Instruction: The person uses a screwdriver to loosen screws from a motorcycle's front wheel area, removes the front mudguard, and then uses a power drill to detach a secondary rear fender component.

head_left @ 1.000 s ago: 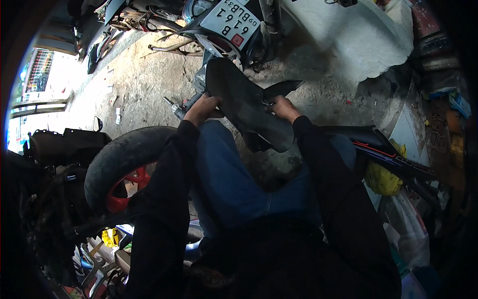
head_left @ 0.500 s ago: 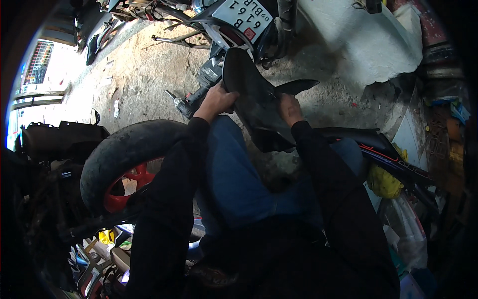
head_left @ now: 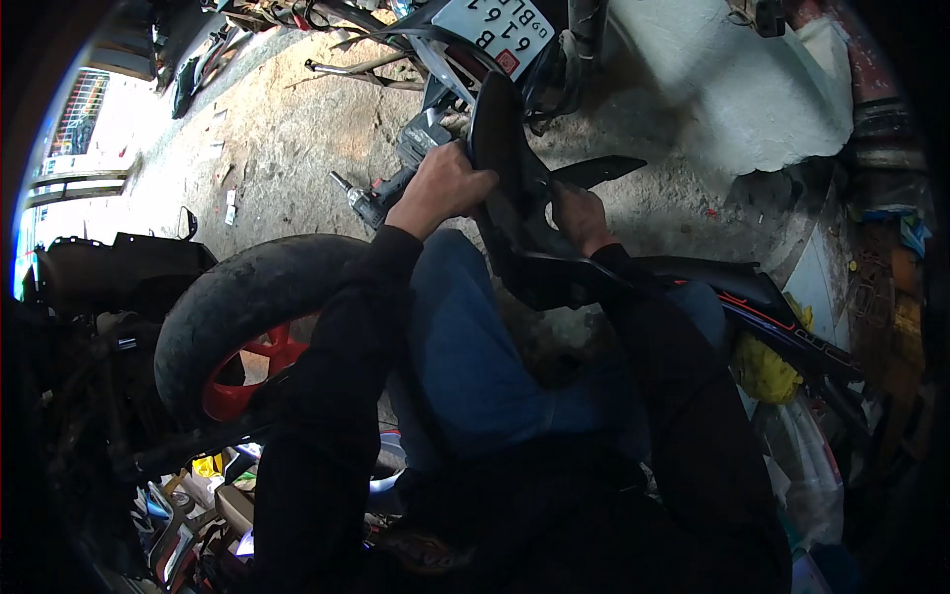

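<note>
A black plastic motorcycle fender [head_left: 513, 223] is held up in front of my knees, tilted so that its narrow end points away. My left hand [head_left: 442, 188] is closed on its left edge, fingers partly behind the plastic. On the other side, my right hand [head_left: 582, 218] grips the inner part beside a pointed side wing; its fingertips are hidden. A cordless impact wrench [head_left: 376, 202] lies on the ground just left of my left hand.
A wheel with a black tyre [head_left: 223, 297] and red rim stands close at my left. Ahead is a motorcycle with a white plate [head_left: 490, 35]. A long black body panel [head_left: 752, 312] lies at right, near yellow cloth [head_left: 767, 368]. White sheeting [head_left: 737, 89] covers the far right.
The fender has turned to a steeper tilt, showing more of its inner side, and shifted slightly right. Both hands stay on it and have moved a little with it.
</note>
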The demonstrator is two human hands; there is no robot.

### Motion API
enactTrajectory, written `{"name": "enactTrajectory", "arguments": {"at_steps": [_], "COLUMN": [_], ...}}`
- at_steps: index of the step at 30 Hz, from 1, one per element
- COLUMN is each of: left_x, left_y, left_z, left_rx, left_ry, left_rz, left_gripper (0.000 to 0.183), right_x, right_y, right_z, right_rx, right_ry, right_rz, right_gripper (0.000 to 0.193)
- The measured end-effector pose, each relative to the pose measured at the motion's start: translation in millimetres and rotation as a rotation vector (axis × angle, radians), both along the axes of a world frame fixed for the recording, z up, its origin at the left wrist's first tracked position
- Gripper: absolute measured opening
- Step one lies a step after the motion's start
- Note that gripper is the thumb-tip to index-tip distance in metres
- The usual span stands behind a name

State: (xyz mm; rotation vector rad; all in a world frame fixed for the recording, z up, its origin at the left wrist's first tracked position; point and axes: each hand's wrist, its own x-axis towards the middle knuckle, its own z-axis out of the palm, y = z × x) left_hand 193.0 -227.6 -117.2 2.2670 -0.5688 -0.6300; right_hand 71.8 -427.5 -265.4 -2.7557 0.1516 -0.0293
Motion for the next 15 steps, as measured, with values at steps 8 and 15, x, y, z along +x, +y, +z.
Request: {"name": "enactTrajectory", "arguments": {"at_steps": [8, 15], "left_x": [18.8, 40.9], "left_y": [-24.5, -21.4], "left_z": [47.8, 67.8], "left_rx": [0.153, 0.171], "left_ry": [-0.168, -0.633], "left_rz": [-0.25, -0.586], "left_gripper": [0.024, 0.025], "right_x": [12.6, 12.0], "right_y": [-0.8, -10.2], "right_z": [59.2, 112.9], "right_rx": [0.195, 0.028], "right_ry": [0.106, 0.034], "right_rz": [-0.081, -0.011], "right_gripper": [0.021, 0.025]}}
